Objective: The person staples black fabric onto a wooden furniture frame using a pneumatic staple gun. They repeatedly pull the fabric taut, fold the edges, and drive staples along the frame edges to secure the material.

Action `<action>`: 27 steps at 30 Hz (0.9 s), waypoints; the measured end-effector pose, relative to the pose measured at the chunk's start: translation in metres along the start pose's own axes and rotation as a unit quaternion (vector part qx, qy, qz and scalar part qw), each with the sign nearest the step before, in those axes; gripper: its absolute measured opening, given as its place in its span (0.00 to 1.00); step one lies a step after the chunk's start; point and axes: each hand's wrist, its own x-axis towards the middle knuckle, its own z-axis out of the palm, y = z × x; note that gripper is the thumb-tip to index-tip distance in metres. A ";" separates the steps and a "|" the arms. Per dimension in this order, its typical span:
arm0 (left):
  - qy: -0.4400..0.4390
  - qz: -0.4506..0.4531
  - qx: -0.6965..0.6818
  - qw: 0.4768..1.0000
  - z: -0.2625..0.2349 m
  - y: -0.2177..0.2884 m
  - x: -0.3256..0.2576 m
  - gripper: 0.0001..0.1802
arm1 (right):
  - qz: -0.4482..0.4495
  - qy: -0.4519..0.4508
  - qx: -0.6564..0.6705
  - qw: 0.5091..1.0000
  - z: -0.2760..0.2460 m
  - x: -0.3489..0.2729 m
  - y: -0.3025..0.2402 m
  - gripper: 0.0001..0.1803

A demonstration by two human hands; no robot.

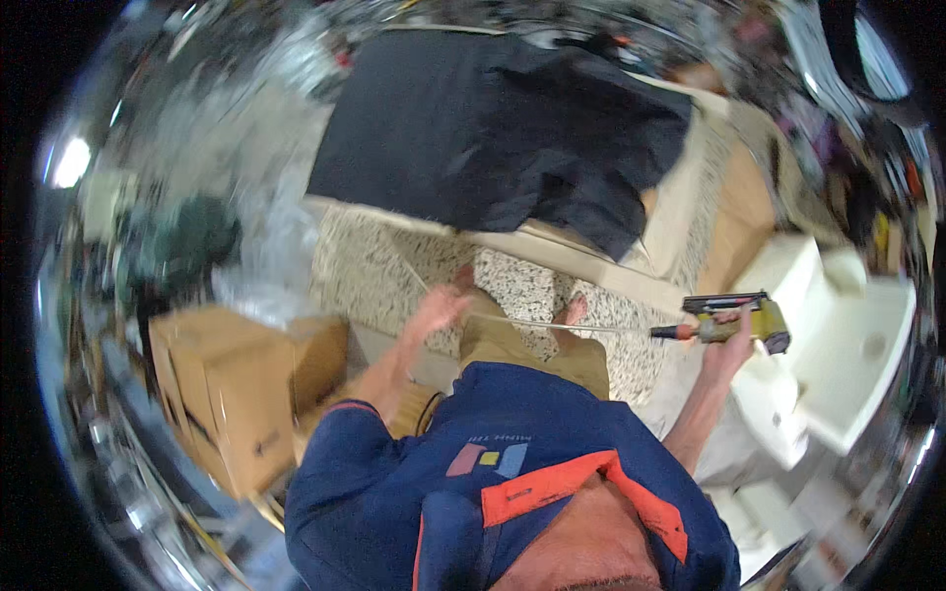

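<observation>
My right hand (734,333) grips a yellow-green staple gun (767,325) with a black magazine, out to the right of my body. From the orange-red fitting at the gun's left end, a thin pale air hose (572,324) runs across in front of my legs. It reaches my left hand (439,310), whose fingers are blurred but appear closed around it. Ahead of both hands lies a black cloth (493,138), smooth at the left and rumpled at the right. Beneath it shows the pale edge of a flat padded panel (675,231). Neither hand touches the cloth.
Cardboard boxes (236,394) stand close by my left arm. White foam packaging (847,345) sits at the right, beside the staple gun. Clear plastic wrap (281,256) lies at the left. Under the panel is a speckled floor (365,261), where my bare feet show.
</observation>
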 end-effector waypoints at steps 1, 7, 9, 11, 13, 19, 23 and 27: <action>0.078 -0.065 -0.028 0.994 -0.005 -0.028 -0.016 0.25 | 0.050 0.006 0.001 0.999 0.009 0.001 0.017 0.08; 0.353 -0.325 -0.097 0.872 0.002 -0.230 -0.163 0.12 | 0.236 -0.277 -0.046 0.930 0.117 -0.082 0.125 0.11; 0.433 -0.362 -0.127 0.816 -0.022 -0.293 -0.202 0.08 | 0.228 -0.356 -0.051 0.905 0.154 -0.125 0.141 0.09; 0.543 -0.189 -0.543 0.612 -0.093 -0.343 -0.220 0.05 | 0.278 -0.384 -0.070 0.878 0.194 -0.155 0.148 0.08; 0.607 -0.002 -0.759 0.237 -0.193 -0.366 -0.243 0.16 | 0.321 -0.394 -0.066 0.859 0.227 -0.177 0.149 0.08; 0.740 0.198 -0.459 0.450 -0.400 -0.247 -0.398 0.14 | 0.386 -0.390 0.026 0.836 0.307 -0.180 0.144 0.13; 0.713 0.413 -0.383 0.419 -0.412 -0.153 -0.460 0.23 | 0.381 -0.405 0.044 0.830 0.326 -0.155 0.129 0.11; 0.797 0.122 -0.349 0.478 -0.373 -0.146 -0.430 0.35 | 0.300 -0.387 -0.109 0.865 0.314 -0.104 0.107 0.10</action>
